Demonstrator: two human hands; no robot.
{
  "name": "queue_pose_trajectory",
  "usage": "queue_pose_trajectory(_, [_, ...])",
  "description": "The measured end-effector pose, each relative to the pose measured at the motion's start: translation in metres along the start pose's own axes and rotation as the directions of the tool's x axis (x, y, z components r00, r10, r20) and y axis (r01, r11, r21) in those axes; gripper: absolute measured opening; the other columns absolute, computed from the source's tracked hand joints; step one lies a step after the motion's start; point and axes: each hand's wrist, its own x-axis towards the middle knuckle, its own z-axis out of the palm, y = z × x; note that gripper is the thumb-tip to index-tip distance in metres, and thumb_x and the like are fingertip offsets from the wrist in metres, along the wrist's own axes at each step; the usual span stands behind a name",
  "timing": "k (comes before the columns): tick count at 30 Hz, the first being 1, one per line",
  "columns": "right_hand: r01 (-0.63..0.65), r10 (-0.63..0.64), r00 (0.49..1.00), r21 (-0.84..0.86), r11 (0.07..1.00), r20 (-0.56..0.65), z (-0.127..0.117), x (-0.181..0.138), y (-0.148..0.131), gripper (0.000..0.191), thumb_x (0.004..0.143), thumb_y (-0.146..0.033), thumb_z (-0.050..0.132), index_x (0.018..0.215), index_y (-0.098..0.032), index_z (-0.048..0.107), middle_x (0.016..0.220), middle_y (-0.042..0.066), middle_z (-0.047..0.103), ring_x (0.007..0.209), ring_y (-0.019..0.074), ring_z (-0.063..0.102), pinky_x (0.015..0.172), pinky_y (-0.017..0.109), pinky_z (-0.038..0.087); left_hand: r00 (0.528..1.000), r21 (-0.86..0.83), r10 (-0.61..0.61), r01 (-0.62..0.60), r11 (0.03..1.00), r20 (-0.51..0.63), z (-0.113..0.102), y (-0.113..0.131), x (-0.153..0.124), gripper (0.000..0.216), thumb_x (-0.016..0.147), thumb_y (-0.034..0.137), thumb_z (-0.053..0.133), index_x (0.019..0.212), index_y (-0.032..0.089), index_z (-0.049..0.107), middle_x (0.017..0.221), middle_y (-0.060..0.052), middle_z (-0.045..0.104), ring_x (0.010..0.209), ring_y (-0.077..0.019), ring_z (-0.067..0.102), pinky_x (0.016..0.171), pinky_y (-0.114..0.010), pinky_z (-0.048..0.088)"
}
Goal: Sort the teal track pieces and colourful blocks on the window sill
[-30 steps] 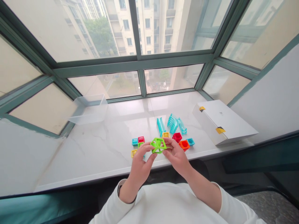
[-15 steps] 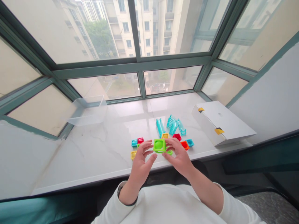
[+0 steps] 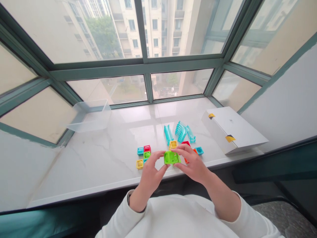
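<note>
Both my hands hold a bright green open plastic cube piece [image 3: 171, 157] just above the front edge of the white marble sill [image 3: 111, 148]. My left hand [image 3: 152, 172] pinches its left side with thumb and fingers. My right hand [image 3: 192, 162] grips its right side and top. Small square blocks lie behind: a blue, red, green and yellow cluster [image 3: 143, 154] to the left, a yellow block [image 3: 173, 144] and a blue one [image 3: 199, 150] to the right. Red and orange blocks are partly hidden behind my right hand.
Several turquoise curved track pieces [image 3: 180, 131] lie behind the blocks. A white cardboard box [image 3: 232, 130] sits at the right on the sill. A clear plastic bin [image 3: 89, 115] stands at the back left by the window frame.
The green piece has been turned in my hands and lowered slightly toward the sill. My left fingers have closed onto its left side. The view has shifted a little.
</note>
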Motion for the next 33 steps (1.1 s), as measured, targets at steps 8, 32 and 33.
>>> queue_pose_trajectory(8, [0.002, 0.028, 0.991, -0.22, 0.976, 0.134, -0.032, 0.002, 0.013, 0.049, 0.09, -0.022, 0.069, 0.137, -0.032, 0.062, 0.13, 0.009, 0.063, 0.125, 0.03, 0.06, 0.108, 0.048, 0.052, 0.991, 0.068, 0.08, -0.088, 0.994, 0.112, 0.023, -0.018, 0.007, 0.045, 0.09, 0.023, 0.074, 0.132, 0.03, 0.061, 0.121, -0.005, 0.073, 0.108, -0.0241, 0.07, 0.098, -0.043, 0.057])
queue_pose_trajectory(32, [0.049, 0.109, 0.96, -0.539, 0.841, 0.256, -0.018, 0.008, 0.051, 0.036, 0.082, -0.016, 0.079, 0.117, -0.026, 0.075, 0.109, 0.007, 0.074, 0.109, 0.0295, 0.063, 0.102, 0.049, 0.042, 0.976, 0.188, -0.003, -0.039, 0.981, 0.217, 0.083, -0.093, 0.004, 0.063, 0.084, 0.017, 0.077, 0.141, 0.025, 0.051, 0.138, -0.011, 0.066, 0.129, -0.0314, 0.065, 0.11, -0.055, 0.052])
queue_pose_trajectory(33, [0.047, 0.116, 0.959, -0.547, 0.836, 0.26, -0.016, 0.008, 0.053, 0.036, 0.082, -0.016, 0.08, 0.116, -0.026, 0.075, 0.109, 0.007, 0.074, 0.109, 0.0294, 0.062, 0.102, 0.049, 0.042, 0.975, 0.183, -0.011, -0.03, 0.983, 0.22, 0.083, -0.093, 0.004, 0.061, 0.084, 0.017, 0.076, 0.14, 0.025, 0.052, 0.137, -0.01, 0.067, 0.128, -0.0309, 0.065, 0.11, -0.054, 0.052])
